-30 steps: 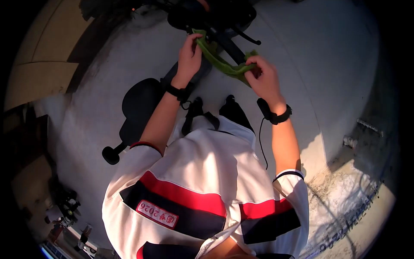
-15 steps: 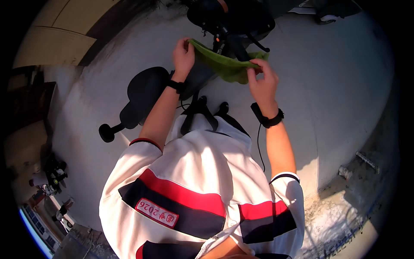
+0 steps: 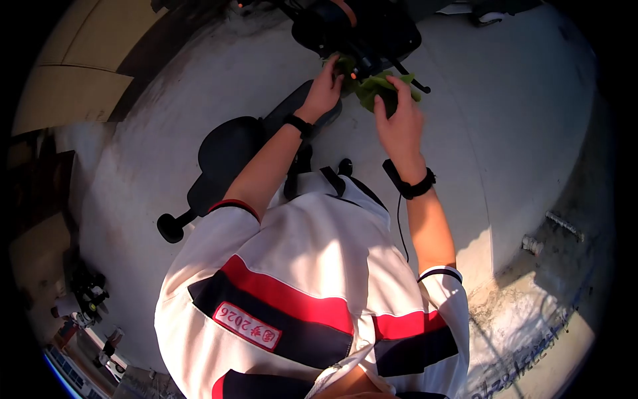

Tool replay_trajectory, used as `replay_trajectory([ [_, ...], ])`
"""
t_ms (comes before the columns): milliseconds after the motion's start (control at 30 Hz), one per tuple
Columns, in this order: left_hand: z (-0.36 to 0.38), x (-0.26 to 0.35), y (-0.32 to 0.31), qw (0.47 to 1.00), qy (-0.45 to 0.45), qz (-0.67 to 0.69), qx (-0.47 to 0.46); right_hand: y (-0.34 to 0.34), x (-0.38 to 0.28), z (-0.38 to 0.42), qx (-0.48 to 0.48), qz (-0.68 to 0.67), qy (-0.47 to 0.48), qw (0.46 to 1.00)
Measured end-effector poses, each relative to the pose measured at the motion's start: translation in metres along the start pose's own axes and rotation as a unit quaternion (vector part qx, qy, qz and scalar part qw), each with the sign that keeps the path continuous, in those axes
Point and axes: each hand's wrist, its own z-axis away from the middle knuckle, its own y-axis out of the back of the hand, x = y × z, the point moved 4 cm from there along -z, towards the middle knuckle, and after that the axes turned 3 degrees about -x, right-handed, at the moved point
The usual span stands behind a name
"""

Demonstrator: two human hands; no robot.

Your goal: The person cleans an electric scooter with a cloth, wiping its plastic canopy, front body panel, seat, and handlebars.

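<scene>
A green cloth (image 3: 377,86) is bunched at the dark handlebar grip of a black scooter (image 3: 359,33), partly hidden behind my fingers. On its left part, my left hand (image 3: 323,91) has its fingers closed, near a small orange light. My right hand (image 3: 402,123) pinches the right part between thumb and fingers, beside a black lever (image 3: 415,83). Both wrists wear black bands.
The scooter's black seat (image 3: 229,149) extends to the left below my left arm. Tan panels (image 3: 86,86) stand at the upper left. Parked vehicles and a person (image 3: 111,342) are at the lower left. A pipe piece (image 3: 565,226) lies at the right.
The cloth was stretched between my hands and is now bunched around the handlebar. My left hand has moved right, closer to my right hand. The view has shifted slightly.
</scene>
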Motion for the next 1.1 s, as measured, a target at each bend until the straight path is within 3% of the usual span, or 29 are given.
replay_trajectory([
  [133,-0.021,-0.002,-0.023,0.998,-0.053,0.042,-0.014,-0.006,-0.001,-0.005,-0.003,0.019,-0.012,1.0],
  [367,-0.042,-0.011,-0.03,0.998,-0.017,0.049,-0.03,-0.009,-0.007,-0.009,0.024,0.055,-0.004,0.998],
  [467,-0.048,-0.003,-0.036,0.995,0.05,0.065,-0.056,-0.006,-0.008,-0.011,0.033,0.059,0.008,0.998],
  [667,-0.073,-0.029,-0.055,0.998,0.012,0.042,-0.055,-0.008,-0.008,-0.008,0.02,0.049,0.05,0.997],
  [867,-0.074,-0.032,-0.058,0.995,0.039,0.074,-0.053,-0.007,-0.002,-0.008,0.009,0.067,0.077,0.995],
  [1100,-0.052,-0.011,-0.04,0.991,-0.033,0.13,0.001,-0.005,0.004,-0.007,0.01,0.056,0.07,0.996],
])
